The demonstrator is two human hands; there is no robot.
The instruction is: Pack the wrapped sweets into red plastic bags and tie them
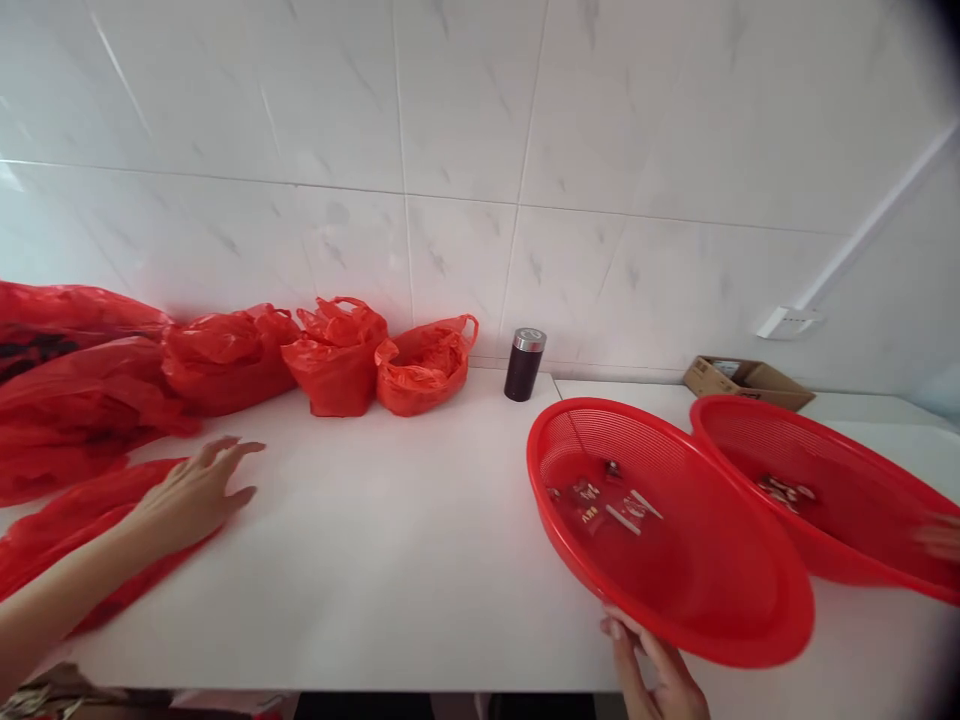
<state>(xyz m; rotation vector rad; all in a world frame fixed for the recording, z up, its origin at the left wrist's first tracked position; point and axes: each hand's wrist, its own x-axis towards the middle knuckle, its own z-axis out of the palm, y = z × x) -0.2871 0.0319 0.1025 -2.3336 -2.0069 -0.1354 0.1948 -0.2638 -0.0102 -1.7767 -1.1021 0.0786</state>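
Observation:
My left hand (191, 495) is over a red plastic bag (82, 530) at the left, its fingers spread and holding nothing. At the lower right, my right hand (652, 670) grips the near rim of a red plastic basket (697, 560). That basket is tilted and has a few small wrapped pieces and white sticks (630, 512) lying inside it. Most of my right hand's fingers are partly hidden by the rim.
Several red bags (341, 365) stand along the tiled wall. A dark tumbler (523, 368) is behind the basket. A second red basket (847, 480) holds small items, with another person's hand (941, 538) at it. Behind is an open cardboard box (742, 380).

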